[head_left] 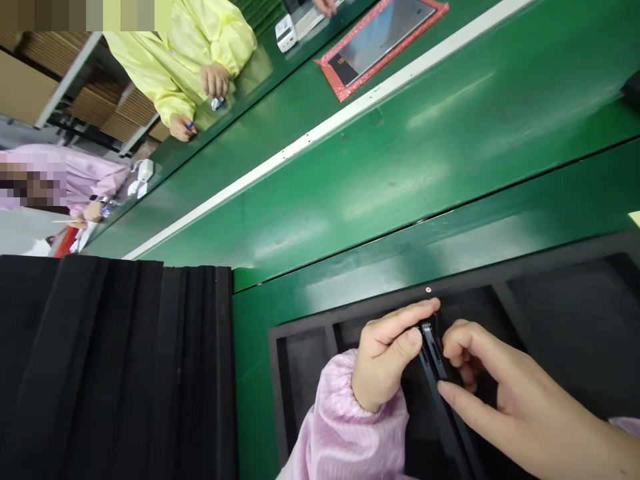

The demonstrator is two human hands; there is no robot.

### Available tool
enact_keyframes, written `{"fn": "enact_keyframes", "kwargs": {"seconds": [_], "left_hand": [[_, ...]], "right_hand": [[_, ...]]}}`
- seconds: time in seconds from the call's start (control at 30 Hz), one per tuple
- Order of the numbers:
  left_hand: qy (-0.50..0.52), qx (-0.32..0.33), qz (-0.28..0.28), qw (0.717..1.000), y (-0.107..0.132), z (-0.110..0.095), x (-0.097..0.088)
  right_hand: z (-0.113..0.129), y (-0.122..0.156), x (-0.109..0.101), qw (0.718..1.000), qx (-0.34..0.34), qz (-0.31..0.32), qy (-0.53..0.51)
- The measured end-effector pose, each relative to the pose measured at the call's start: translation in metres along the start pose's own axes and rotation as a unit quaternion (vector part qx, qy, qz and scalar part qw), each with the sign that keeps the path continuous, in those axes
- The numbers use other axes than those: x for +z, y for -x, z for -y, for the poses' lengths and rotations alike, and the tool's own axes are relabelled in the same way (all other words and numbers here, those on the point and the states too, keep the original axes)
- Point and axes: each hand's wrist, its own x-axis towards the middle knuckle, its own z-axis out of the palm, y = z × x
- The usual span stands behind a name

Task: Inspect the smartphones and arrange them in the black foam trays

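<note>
A dark, slim laptop-like device [441,380] stands on edge over the black foam tray, its narrow side with slots turned up to me. Two thin dark layers show along it. My left hand [390,350] grips its far end, with the thumb on the left side and the fingers reaching over the top corner. My right hand [493,373] is at its right side, the thumb against the edge and the other fingers curled. A small red spot shows by the left fingertips. The device's lower end runs out of view.
The black foam tray [300,327] has several recesses and lies on the green bench [345,183]. Stacked black foam [115,360] stands at left. Across a white strip [325,127], a flat panel [383,40] rests on red bubble wrap. Co-workers in yellow [185,60] and pink [90,170] sleeves sit opposite.
</note>
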Motion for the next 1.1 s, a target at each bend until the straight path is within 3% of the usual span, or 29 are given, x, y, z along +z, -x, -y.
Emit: {"fn": "enact_keyframes", "kwargs": {"seconds": [0.47,0.73,0.97,1.1], "left_hand": [[-0.023,0.009,-0.01,1.0,-0.001,0.002,0.002],[-0.043,0.032,-0.013,0.998,-0.002,0.004,0.003],[-0.054,0.026,-0.002,0.998,-0.001,0.0,0.004],[-0.032,0.028,-0.002,0.999,-0.002,0.001,0.005]], "right_hand": [[0.014,-0.013,-0.006,0.996,0.069,0.013,-0.054],[0.017,-0.017,-0.005,0.997,0.062,-0.03,-0.038],[0.019,-0.012,-0.006,0.998,0.061,-0.002,-0.029],[0.018,-0.009,-0.003,0.999,0.033,-0.022,-0.02]]}}
